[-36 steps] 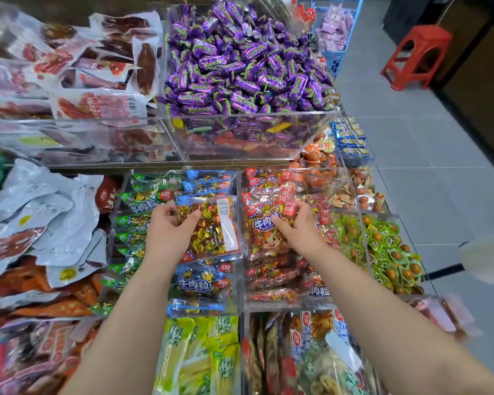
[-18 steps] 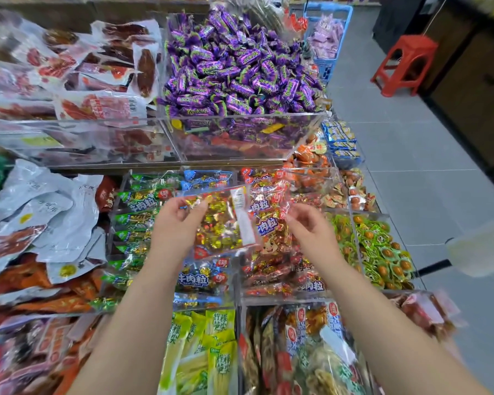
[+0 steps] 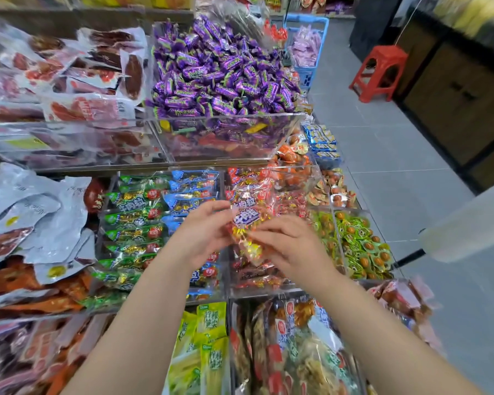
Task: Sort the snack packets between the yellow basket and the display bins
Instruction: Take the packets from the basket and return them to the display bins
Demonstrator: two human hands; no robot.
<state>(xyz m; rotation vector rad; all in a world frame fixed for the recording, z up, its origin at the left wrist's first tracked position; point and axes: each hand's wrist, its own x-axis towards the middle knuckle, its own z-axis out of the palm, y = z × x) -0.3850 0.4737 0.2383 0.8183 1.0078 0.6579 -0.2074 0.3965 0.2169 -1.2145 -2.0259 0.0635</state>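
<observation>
We observe a tiered stand of clear display bins (image 3: 217, 146) filling the left and centre of the view, with grey tiled floor (image 3: 397, 155) to the right. The upper tier holds a bin heaped with purple candies (image 3: 220, 72); beside it on the left lies a bin of vacuum-packed meat packets (image 3: 92, 81). Below these, at far left, silver pouches (image 3: 35, 212) lie in an overlapping pile. The middle tier has adjoining compartments: green-labelled packets (image 3: 134, 232) stacked in a column, blue-labelled packets (image 3: 194, 183) just beside them, and red-labelled packets (image 3: 257, 280) in the next compartment to the right. Further right, green trays of round brown items (image 3: 360, 246) fill the end compartment. The nearest tier contains upright yellow-green packets (image 3: 208, 352). On the floor, well apart from the stand, we note a red stool (image 3: 378, 72) and a blue basket (image 3: 307, 47) holding pale pink packets. Both forearms extend forward from the bottom edge. The left hand (image 3: 203, 232) and the right hand (image 3: 294, 246) meet over the compartment of red-labelled packets. Between them is one snack packet (image 3: 247, 223), clear with red print and gold-wrapped pieces inside, held tilted above that compartment. The left thumb and fingers pinch its left edge; the right fingers curl onto its lower right part. Motion blur hides finer finger detail.
</observation>
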